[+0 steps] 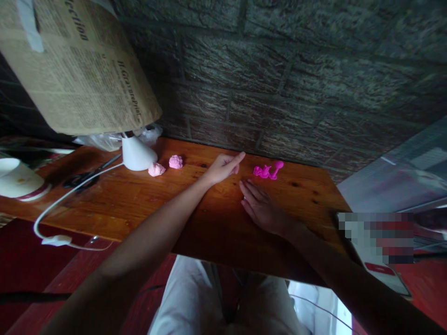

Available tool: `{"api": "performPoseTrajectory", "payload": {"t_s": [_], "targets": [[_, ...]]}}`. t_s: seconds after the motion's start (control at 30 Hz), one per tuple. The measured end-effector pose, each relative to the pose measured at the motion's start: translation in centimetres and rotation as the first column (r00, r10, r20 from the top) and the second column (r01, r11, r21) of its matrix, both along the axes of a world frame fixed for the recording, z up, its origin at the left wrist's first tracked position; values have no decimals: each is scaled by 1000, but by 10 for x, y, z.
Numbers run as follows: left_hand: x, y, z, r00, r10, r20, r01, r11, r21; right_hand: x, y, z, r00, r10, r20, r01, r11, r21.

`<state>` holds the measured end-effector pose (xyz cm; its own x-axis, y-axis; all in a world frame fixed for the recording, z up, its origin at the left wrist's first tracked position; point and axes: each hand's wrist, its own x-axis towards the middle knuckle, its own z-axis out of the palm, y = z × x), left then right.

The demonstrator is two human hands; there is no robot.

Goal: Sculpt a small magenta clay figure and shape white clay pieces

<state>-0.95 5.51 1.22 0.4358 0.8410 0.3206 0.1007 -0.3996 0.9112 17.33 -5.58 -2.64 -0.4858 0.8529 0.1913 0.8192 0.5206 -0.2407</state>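
My left hand [225, 168] rests on its side over the wooden table [139, 204], thumb stretched out and fingers loosely curled, with nothing visible in it. To its right and nearer to me is my right hand [260, 204], palm down with fingers extended close to the tabletop. Something small and pale shows at its fingertips, too small to name. Just beyond the right hand lie bright magenta shaped pieces [265, 171], one with a stem and rounded end. Left of my hands sit two soft-looking, crumpled light pink lumps, one [175, 161] apart and one [156, 169] by the lamp base.
A lamp with a white base [138, 153] and newsprint-patterned shade [94, 70] stands at the left. Its white cord [70, 195] crosses black scissors [82, 179]. A paper cup [19, 179] is farther left. A brick-patterned wall [244, 79] closes the back; a partly blurred flat object [384, 274] lies right.
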Motion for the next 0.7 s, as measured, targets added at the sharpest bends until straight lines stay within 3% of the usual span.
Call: {"api": "performPoseTrajectory", "payload": {"t_s": [0.2,0.33,0.43,0.7], "targets": [[0,-2,-1,1000,1,-17,-1,1000,-9,-8,-9,6,992,48,-115,-39,996,81],[-1,0,-1,1000,22,-3,-22,1000,-12,-20,-26,9,992,74,-98,-61,990,124],[0,0,-2,1000,21,-3,-21,1000,-13,-23,-42,12,977,121,-174,-101,988,119],[-1,2,-4,999,43,13,-43,999,0,-22,-63,20,949,-130,-287,153,986,59]]}}
